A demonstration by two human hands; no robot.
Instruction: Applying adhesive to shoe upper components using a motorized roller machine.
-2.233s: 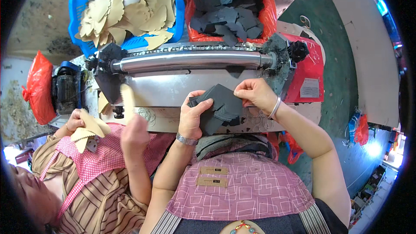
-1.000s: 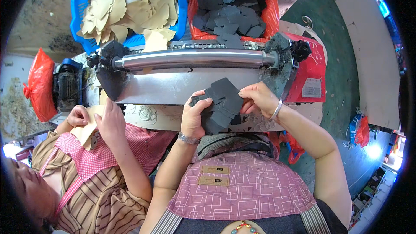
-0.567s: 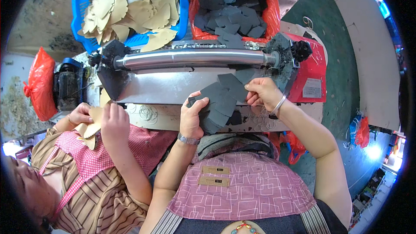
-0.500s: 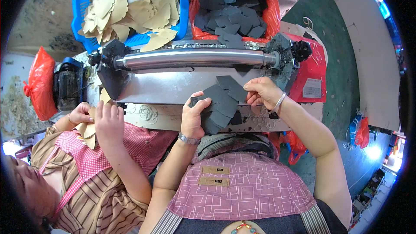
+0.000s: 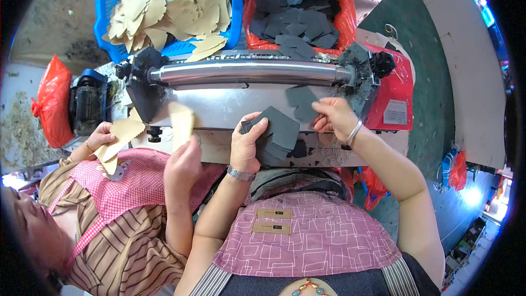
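My left hand point(image 5: 247, 140) grips a fanned stack of dark grey cut pieces point(image 5: 279, 131), thumb on top, in front of the roller machine. Pinched in my right hand point(image 5: 334, 116) is a single dark grey piece point(image 5: 301, 101), held over the machine's metal feed plate point(image 5: 219, 104), apart from the stack. Behind the plate runs the shiny steel roller point(image 5: 246, 72). More dark grey pieces point(image 5: 304, 24) fill a container lined with a red plastic bag point(image 5: 346, 5) beyond the roller.
A co-worker's hands point(image 5: 183, 167) hold tan scalloped pieces point(image 5: 126, 131) at the left. A blue basket point(image 5: 236, 5) of tan pieces stands behind the roller. Black knobs and blocks point(image 5: 381, 64) flank the roller, with a red housing point(image 5: 397, 82) at the right.
My right hand has drawn one dark grey piece off the stack and over the feed plate. The co-worker's right hand has moved right with a tan piece.
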